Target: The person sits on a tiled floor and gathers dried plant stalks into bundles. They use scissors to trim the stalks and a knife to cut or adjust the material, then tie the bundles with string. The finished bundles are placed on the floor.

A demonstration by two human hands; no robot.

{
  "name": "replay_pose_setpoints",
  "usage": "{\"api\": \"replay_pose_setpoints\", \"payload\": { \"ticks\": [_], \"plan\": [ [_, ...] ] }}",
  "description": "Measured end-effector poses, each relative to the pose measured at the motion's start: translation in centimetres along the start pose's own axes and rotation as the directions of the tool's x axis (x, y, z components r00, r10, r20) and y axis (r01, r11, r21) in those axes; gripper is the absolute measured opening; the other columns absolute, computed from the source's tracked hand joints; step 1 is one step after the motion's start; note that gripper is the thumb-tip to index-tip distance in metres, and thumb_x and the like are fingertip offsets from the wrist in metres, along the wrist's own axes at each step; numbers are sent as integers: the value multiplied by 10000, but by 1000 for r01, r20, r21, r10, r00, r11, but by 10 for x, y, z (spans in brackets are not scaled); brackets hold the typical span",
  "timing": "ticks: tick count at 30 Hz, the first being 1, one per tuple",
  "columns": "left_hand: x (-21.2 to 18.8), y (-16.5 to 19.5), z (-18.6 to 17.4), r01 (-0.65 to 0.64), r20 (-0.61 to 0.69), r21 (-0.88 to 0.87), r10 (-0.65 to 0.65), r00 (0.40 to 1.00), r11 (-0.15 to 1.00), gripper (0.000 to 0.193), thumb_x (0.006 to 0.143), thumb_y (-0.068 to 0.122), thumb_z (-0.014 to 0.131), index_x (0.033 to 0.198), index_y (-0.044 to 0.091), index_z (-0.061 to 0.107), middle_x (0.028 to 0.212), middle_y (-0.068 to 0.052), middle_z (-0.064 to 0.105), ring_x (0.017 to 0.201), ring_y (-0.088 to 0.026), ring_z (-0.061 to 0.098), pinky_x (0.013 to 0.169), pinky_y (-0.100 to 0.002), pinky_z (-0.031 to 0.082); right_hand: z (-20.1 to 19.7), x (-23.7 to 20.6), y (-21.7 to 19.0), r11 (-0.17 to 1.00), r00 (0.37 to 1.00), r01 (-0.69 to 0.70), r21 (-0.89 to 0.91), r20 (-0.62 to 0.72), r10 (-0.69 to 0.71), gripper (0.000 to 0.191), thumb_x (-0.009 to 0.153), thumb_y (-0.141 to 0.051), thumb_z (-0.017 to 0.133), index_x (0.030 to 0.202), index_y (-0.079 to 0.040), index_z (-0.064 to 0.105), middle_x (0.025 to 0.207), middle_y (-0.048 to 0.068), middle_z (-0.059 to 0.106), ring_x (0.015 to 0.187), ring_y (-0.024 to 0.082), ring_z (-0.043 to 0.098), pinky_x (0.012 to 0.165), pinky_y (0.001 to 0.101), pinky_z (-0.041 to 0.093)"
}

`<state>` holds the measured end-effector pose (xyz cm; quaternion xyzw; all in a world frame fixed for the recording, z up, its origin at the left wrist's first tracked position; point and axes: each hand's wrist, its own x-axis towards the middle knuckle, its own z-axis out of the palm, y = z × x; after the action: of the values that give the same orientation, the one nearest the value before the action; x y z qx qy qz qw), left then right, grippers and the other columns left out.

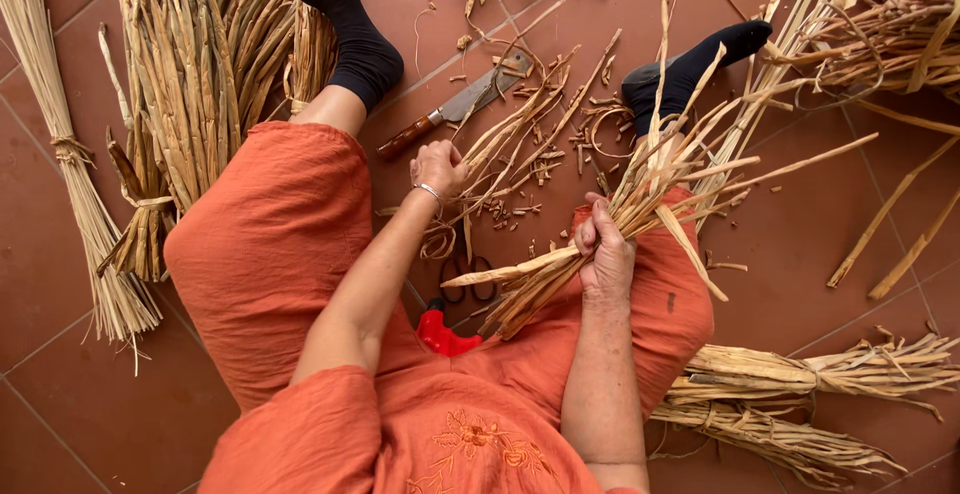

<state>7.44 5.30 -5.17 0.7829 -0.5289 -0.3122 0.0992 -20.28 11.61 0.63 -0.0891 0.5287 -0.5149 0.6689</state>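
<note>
On the tiled floor, right hand [605, 254] grips a reed bundle [640, 204]; left hand [438, 167] pinches strands [500, 149]; knife [455, 109] beyond.

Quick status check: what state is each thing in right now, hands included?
Right hand: closed around a bunch of dried leaf strips, ends fanned out.
Left hand: pinching thin strands over the floor.
Knife: lying flat on the tiles, untouched.
Scissors: on the floor between the legs, partly hidden.
Tied bundles: bound, lying at the right.
</note>
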Motion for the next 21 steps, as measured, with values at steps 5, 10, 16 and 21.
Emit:
{"api": "replay_pose_setpoints", "payload": {
  "ticks": [5,10,16,21],
  "plan": [
    [-8,-5,-28,148,226,-623,-5,974,768,139,921,183,703,929,53,654,765,-71,749,627,-125,692,529,-278,569,-5,4,5,999,1000,13,29,22,-13,240,1017,-180,682,1146,22,682,606,-15,513,509,71,415,460,218,326],
    [-37,-3,-41,330,448,-782,107,888,529,155,1021,228,617,1040,77,649,751,-38,714,553,-67,587,475,-213,474,1,-1,9,996,991,-60,70,121,51,264,1043,-202,642,1187,17,668,773,58,688,566,106,529,506,232,441],
    [-87,-1,-16,400,615,-750,332,716,527,169,1015,240,654,1056,78,681,791,-2,709,585,-57,595,518,-211,495,8,-10,7,979,963,-146,139,245,109,339,1036,-221,594,1294,-4,635,1088,144,769,703,139,684,585,226,564],
    [-101,-15,7,292,652,-652,320,687,700,205,988,255,694,1037,57,719,814,1,687,665,-51,620,579,-224,523,-8,-6,3,972,979,-54,228,206,6,332,1064,-248,652,1327,-46,641,1105,157,735,791,154,704,644,251,570]
  ]
}}
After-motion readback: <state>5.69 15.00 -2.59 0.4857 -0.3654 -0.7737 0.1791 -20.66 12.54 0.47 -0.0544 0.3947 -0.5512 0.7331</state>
